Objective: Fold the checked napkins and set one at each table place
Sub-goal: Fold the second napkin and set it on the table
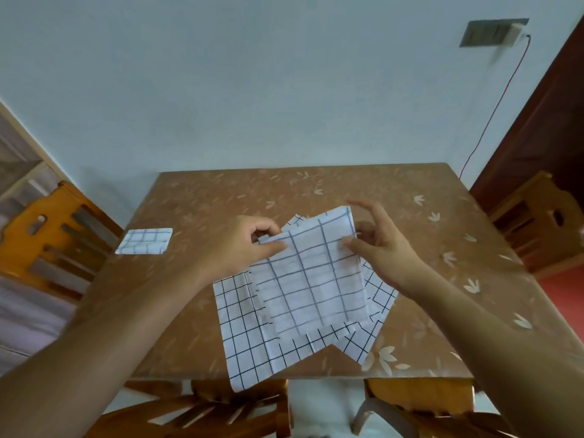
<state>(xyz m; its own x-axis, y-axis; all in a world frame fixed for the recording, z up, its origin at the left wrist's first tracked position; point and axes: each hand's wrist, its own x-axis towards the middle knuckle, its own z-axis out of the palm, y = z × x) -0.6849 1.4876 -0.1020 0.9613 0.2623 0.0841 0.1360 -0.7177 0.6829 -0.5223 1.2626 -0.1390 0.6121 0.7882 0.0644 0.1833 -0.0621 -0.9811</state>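
Checked napkin (311, 279) pinched at its upper corners, left hand (249, 245) closed on one, right hand (376, 245) thumb and forefinger on other, remaining fingers spread, unfolded napkins (243, 327) lying underneath, folded napkin (144, 241) seen well left of fingers.

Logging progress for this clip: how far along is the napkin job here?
Done: one folded napkin lies at the table's left place. In hand: left hand and right hand pinch a held napkin. Left: the spread napkins underneath, unfolded.

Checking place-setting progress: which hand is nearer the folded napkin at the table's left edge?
Left. The left hand is just right of the folded napkin; the right hand is further right, across the held napkin.
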